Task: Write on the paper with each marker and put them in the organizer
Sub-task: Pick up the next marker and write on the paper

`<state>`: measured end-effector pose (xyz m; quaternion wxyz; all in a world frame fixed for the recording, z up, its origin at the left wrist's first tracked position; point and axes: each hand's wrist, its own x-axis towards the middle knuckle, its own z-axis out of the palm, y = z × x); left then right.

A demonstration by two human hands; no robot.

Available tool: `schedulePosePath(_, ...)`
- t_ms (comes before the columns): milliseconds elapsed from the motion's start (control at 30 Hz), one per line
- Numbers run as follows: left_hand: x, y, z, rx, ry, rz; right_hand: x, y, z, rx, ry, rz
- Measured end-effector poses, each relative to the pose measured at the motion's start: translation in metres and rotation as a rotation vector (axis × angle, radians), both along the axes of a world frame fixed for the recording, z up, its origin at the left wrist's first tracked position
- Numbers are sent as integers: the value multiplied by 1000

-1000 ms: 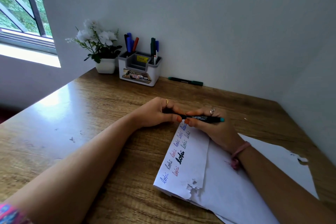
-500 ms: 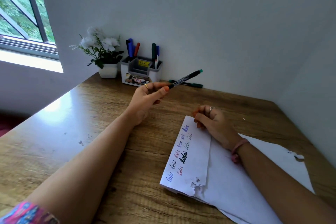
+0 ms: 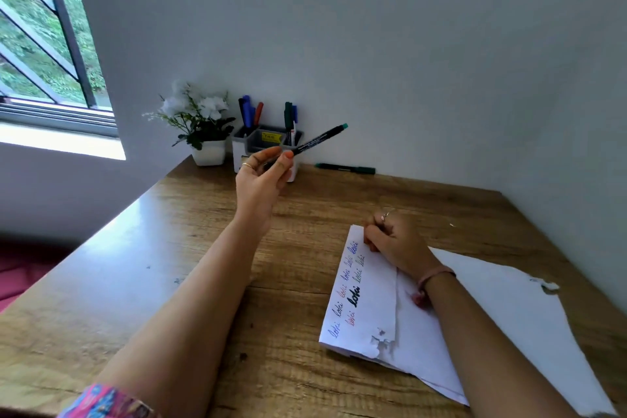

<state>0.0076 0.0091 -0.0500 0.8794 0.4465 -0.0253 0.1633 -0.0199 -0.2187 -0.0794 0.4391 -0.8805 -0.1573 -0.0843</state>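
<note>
Nearest, the paper [image 3: 369,299] lies on the wooden desk [image 3: 135,282] toward its right side, a folded sheet with rows of coloured writing along its left edge and a torn near corner. The right hand [image 3: 395,241] rests on the paper's far end, fingers curled under; whether they hold anything cannot be told. Further in, over the middle of the desk, the left hand [image 3: 263,176] is raised off the surface and pinches a black marker [image 3: 319,139] by its lower end, the green-capped end tilted up to the right. Just behind that hand, at the desk's far edge against the wall, stands the organizer [image 3: 264,142] with several markers upright in it. A green marker [image 3: 346,168] lies flat along the far edge to its right, and a white flower pot [image 3: 208,151] stands to its left.
</note>
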Motion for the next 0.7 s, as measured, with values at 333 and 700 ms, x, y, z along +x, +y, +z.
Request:
schedulePosePath(333,19,40,33,34,-184,392,6,-4,1,48,107,-11)
schedulePosePath(700,98,67,80,790,-292,647,17,0,-2,80,178,-36)
